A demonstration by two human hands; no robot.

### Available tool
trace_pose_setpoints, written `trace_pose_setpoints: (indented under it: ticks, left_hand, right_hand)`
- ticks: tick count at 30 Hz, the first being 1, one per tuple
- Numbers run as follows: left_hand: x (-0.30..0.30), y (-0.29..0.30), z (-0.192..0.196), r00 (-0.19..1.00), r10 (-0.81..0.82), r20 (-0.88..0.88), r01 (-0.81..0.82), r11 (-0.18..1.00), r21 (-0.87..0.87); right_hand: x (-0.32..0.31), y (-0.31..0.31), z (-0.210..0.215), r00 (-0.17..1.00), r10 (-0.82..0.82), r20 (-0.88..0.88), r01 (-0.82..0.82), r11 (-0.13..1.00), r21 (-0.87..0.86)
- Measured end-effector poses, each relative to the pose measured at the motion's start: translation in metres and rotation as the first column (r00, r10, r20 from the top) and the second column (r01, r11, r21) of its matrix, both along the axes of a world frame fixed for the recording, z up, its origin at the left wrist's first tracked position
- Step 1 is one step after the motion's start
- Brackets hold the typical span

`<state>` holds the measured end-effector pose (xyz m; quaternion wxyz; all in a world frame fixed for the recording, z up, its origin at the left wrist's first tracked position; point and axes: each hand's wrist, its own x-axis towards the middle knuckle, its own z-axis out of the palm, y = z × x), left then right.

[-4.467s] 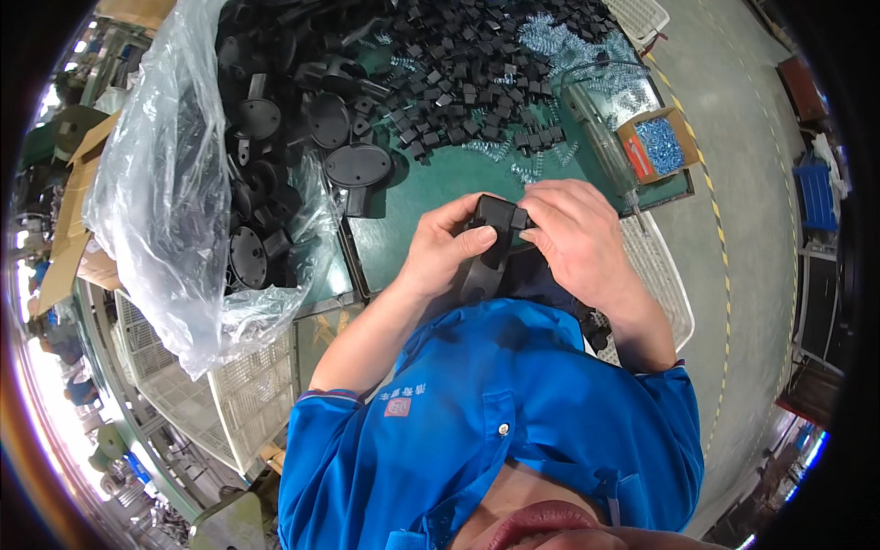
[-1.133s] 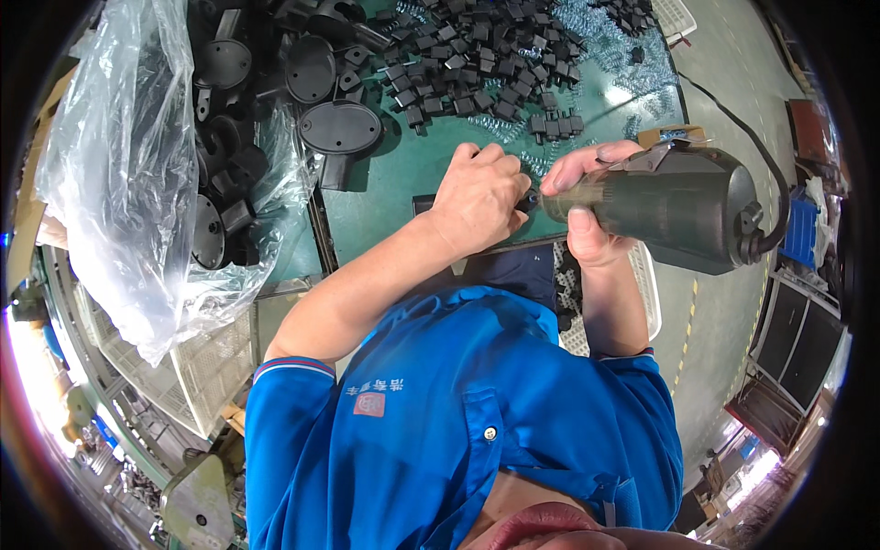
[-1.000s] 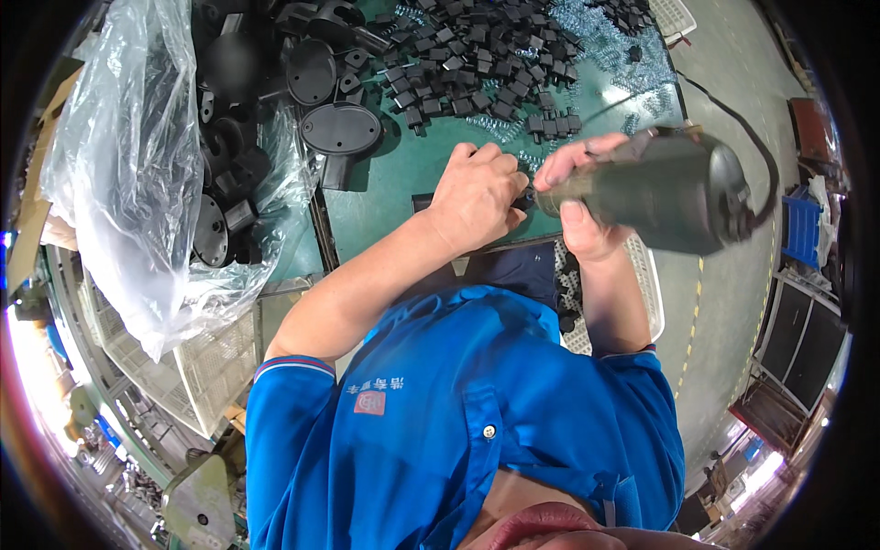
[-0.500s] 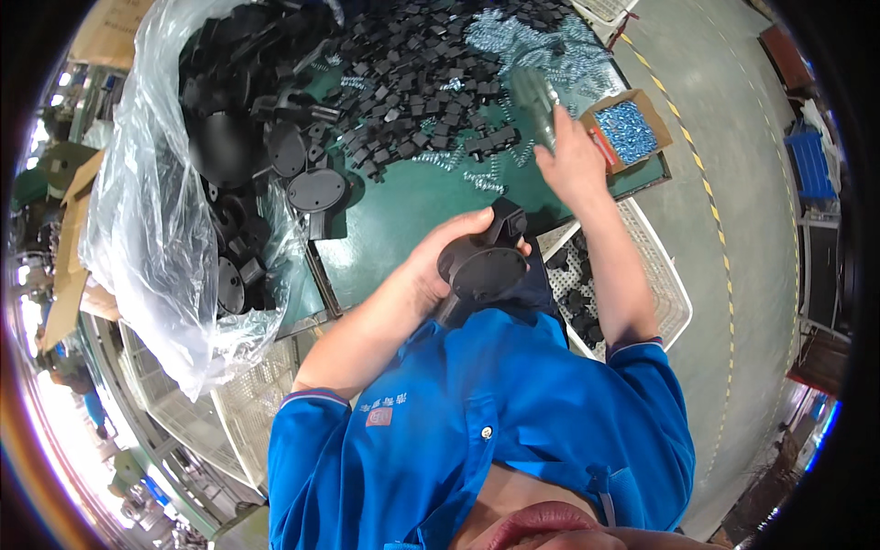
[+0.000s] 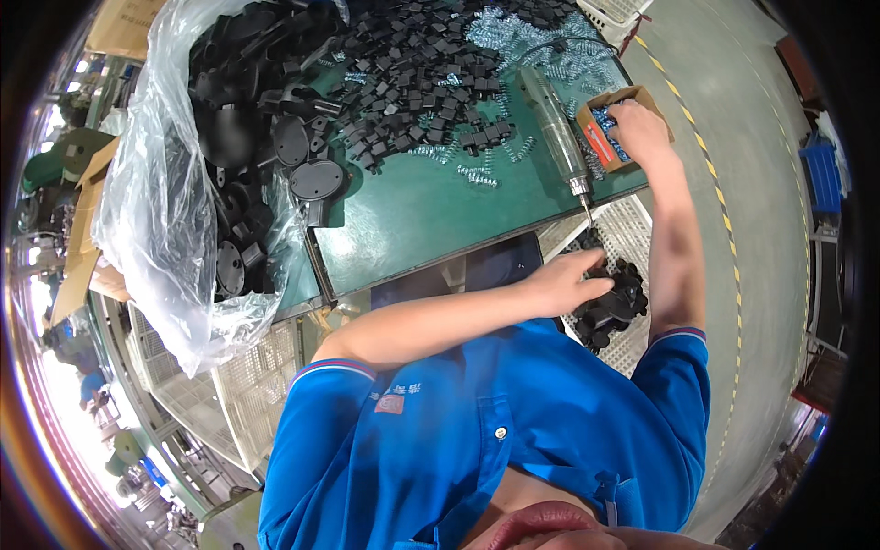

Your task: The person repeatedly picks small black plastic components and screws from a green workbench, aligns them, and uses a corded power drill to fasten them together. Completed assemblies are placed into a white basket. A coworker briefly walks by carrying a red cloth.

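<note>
Over the white plastic basket (image 5: pixel 632 220) beside the table, my left hand (image 5: pixel 564 284) is open, thumb and fingers apart. Its fingertips are at several round black plastic parts (image 5: pixel 625 298) piled in the basket. My right hand (image 5: pixel 642 133) reaches into a small cardboard box (image 5: pixel 600 137) of shiny bluish screws (image 5: pixel 605 119). Its fingers are bent and drawn together among the screws; whatever they pinch is hidden. Left of the box lies a power screwdriver (image 5: pixel 556 128), its bit pointing over the table's front edge.
Small black blocks (image 5: pixel 412 92) cover the back of the green table (image 5: pixel 403 211). Metal springs (image 5: pixel 500 37) lie heaped behind the screwdriver. A clear plastic bag (image 5: pixel 147 211) of black plastic parts (image 5: pixel 316 181) stands at the left. Yellow-striped floor lies to the right.
My left hand has moved right and down from in front of my chest to the basket, letting go of the black plastic part. My right hand left the screwdriver and went into the screw box.
</note>
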<state>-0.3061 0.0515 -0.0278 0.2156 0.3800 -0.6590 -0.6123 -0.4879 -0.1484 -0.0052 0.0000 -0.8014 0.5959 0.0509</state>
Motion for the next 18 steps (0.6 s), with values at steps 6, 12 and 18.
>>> trace_pose_setpoints:
  ticks: [6,12,18]
  left_hand:
    - [0.099,-0.014,0.008,0.959,0.267,0.093,-0.171,0.808,-0.564]
    - [0.173,-0.091,-0.001,0.648,0.727,0.228,-0.167,0.428,-0.888]
    - [0.159,-0.105,-0.004,0.562,0.645,0.518,0.121,0.555,-0.823]
  right_hand:
    - [-0.001,-0.002,0.004,0.998,-0.034,0.046,0.026,0.987,0.159]
    - [-0.011,0.002,-0.013,0.992,-0.062,0.113,0.075,0.990,-0.119]
    - [0.013,0.007,0.004,0.974,-0.111,0.196,0.160,0.953,-0.256]
